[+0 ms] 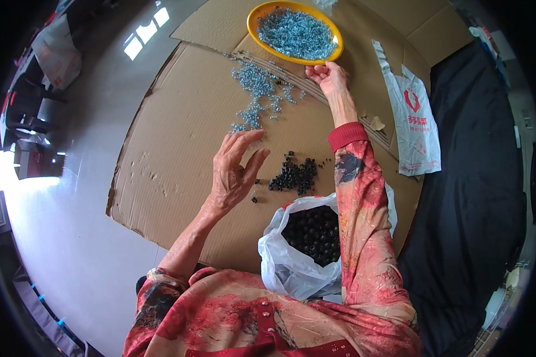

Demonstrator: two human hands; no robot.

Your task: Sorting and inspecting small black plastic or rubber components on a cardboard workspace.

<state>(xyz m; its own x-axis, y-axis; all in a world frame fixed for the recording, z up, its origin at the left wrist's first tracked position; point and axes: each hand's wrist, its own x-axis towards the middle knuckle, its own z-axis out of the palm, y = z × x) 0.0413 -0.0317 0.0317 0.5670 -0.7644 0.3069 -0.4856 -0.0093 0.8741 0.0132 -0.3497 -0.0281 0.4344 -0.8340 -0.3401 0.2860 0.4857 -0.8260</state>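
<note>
My left hand (231, 169) hovers over the cardboard with its thumb and fingers apart, holding nothing. Its fingertips are at the near end of a loose spread of small blue-grey beads (257, 83). Farther off, my right hand (330, 80) is at the near rim of a yellow plate (337, 52), its fingers curled and pressed against the edge. Blue-grey beads (295, 34) fill that plate. A pile of black beads (296, 177) lies on the cardboard to the right of my left hand. Close to my body, an open white plastic bag (274, 253) holds many larger black beads (312, 235).
Flattened cardboard (173, 131) forms the work surface, with a raised flap at the far right. A white printed plastic bag (417, 128) lies along its right side. Black fabric (464, 208) stretches beyond it. Grey floor (113, 95) is on the left.
</note>
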